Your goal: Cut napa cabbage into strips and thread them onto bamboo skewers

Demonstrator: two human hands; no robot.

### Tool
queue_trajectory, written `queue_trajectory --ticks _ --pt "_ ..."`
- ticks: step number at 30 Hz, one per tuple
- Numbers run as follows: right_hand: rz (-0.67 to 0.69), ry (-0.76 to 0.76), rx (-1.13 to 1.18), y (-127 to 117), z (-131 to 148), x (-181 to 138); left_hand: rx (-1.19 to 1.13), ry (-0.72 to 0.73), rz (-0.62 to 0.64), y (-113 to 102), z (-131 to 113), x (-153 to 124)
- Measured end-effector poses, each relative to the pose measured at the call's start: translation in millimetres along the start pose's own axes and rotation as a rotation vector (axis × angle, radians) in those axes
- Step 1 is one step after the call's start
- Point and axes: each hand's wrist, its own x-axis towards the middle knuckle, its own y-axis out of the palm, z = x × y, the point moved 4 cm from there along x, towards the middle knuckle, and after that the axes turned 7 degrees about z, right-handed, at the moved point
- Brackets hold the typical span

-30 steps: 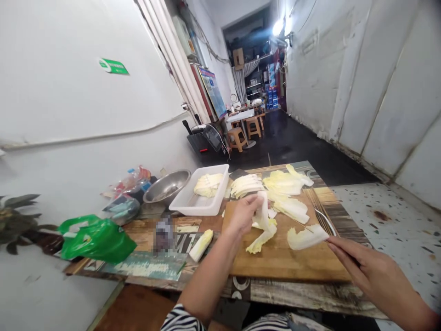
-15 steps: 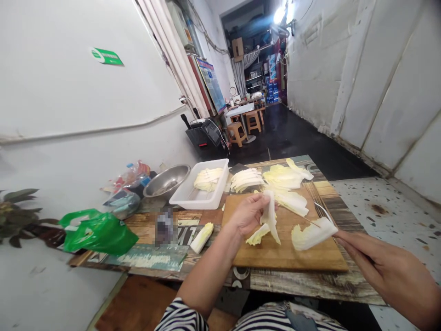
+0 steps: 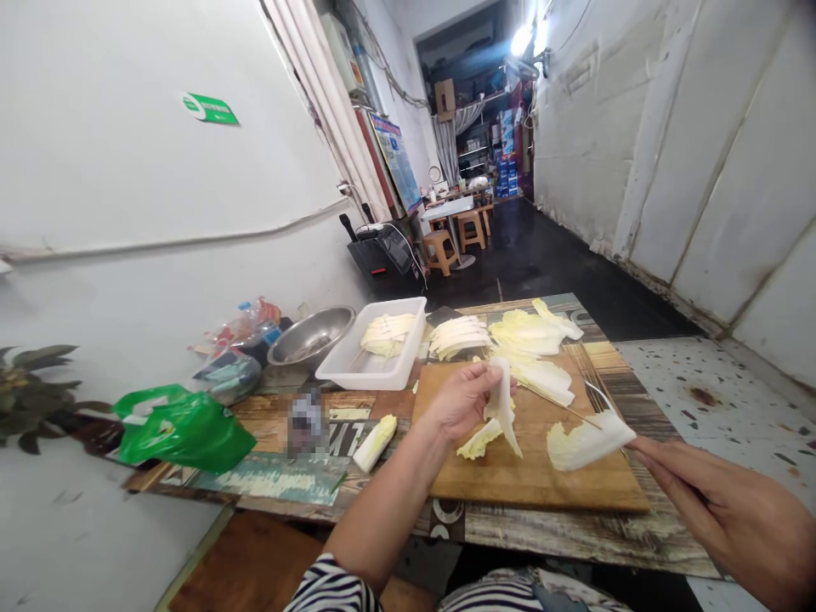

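Observation:
My left hand (image 3: 460, 398) is closed on a pale cabbage leaf piece (image 3: 502, 406) that hangs above the wooden cutting board (image 3: 529, 472). My right hand (image 3: 720, 510) pinches another cabbage piece (image 3: 583, 442) over the board's right part; a thin skewer (image 3: 561, 408) seems to run into it. Loose cabbage leaves (image 3: 532, 353) lie at the board's far end, and one yellowish piece (image 3: 477, 440) lies below my left hand.
A white tray (image 3: 357, 370) with stacked cabbage, a steel bowl (image 3: 311, 334), a green plastic bag (image 3: 182, 429), a cabbage stub (image 3: 375, 442) and several skewers (image 3: 583, 367) sit on the patterned table (image 3: 574, 540). A white wall runs along the left; stools stand down the corridor.
My left hand lifted its cabbage piece off the board and turned it to hang down. My right hand raised its piece slightly and stayed at the right.

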Motion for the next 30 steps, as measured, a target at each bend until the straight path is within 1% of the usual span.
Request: queue_trajectory --ticks 4,12,19,22,25,30 --pt "0.014 -0.027 -0.019 -0.3 0.6 0.3 0.017 0.011 0.006 0.8 -0.9 -0.7" --pt "0.017 -0.019 -0.001 -5.3 1.6 -1.4 0.053 0.043 0.015 3.5 -3.2 -0.4" --pt "0.051 0.015 0.018 0.7 -9.2 -13.0 0.105 0.060 0.030 6.6 -5.5 -1.2" --pt "0.059 0.052 0.020 2.8 -11.9 -16.7 0.122 0.079 0.032 6.7 -6.2 -1.2" --pt "0.065 0.080 0.033 3.8 -12.3 -17.2 0.135 0.084 0.034 6.2 -5.7 -1.0" --pt "0.063 0.072 0.075 1.2 -11.3 -15.5 0.156 0.095 0.025 6.3 -4.3 -0.8"
